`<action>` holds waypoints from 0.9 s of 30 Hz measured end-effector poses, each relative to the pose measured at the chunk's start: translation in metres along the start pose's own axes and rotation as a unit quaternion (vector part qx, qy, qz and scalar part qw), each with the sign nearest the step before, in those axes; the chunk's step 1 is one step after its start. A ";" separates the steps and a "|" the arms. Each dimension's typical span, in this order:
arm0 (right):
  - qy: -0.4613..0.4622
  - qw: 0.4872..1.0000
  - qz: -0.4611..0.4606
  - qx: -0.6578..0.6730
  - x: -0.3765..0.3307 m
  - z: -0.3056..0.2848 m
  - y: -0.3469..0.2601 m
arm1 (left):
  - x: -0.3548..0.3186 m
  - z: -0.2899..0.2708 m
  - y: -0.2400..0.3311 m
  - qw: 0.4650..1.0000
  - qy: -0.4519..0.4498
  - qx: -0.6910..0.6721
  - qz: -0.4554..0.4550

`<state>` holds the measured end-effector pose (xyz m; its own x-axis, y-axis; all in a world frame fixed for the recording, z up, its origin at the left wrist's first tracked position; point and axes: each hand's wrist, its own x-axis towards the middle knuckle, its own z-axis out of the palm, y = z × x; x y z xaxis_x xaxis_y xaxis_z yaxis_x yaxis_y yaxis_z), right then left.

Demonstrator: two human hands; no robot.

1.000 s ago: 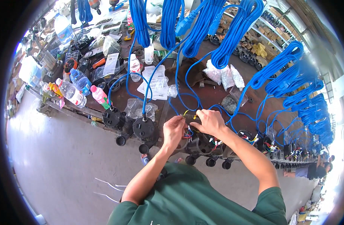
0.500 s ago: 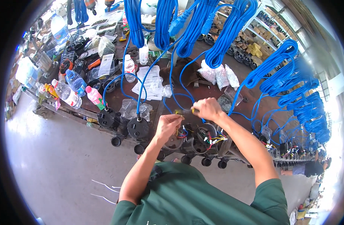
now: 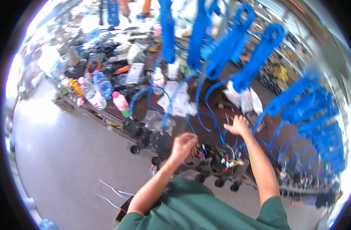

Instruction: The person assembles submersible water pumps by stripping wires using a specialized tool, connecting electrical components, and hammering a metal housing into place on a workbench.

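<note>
At the upper left of the frame I see a cluttered bench [image 3: 118,115] with plastic bottles [image 3: 94,91], one of them pink-capped [image 3: 121,102], standing near its front edge above the grey floor [image 3: 64,161]. Toward the middle, clear plastic bags [image 3: 158,120] lie by a row of black motor units [image 3: 145,134] along the bench edge. My left hand [image 3: 183,145] sits just below centre, its fingers curled down onto a black unit with coloured wires [image 3: 200,152] sticking out; the blur stops me telling whether it truly grips anything. Right of it, a second unit shows a bundle of wires [image 3: 228,158]. My right hand [image 3: 238,125] reaches further up the bench, fingers bent around a thin blue cable [image 3: 215,126]; whether they pinch it, I cannot tell. Coils of blue cable [image 3: 259,57] hang across the top and down the right side.
</note>
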<state>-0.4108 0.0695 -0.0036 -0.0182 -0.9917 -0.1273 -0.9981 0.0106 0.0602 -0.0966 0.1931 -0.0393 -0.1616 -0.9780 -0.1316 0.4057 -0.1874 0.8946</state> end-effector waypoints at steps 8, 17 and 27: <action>0.089 0.893 -0.371 0.238 -0.028 -0.149 -0.249 | 0.002 -0.002 0.006 0.976 -0.029 0.194 0.098; -0.053 0.945 -0.282 -0.157 0.268 -0.165 -0.535 | -0.019 0.028 -0.149 0.947 -0.128 0.200 0.219; -0.040 0.949 -0.159 -0.269 0.589 -0.012 -0.589 | 0.117 -0.141 -0.043 0.950 -0.208 0.166 0.162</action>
<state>0.1672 -0.5229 -0.1020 0.2528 -0.9210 -0.2963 -0.7797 -0.3753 0.5012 -0.0059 0.0741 -0.1539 -0.4458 -0.8464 0.2912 0.1995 0.2232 0.9541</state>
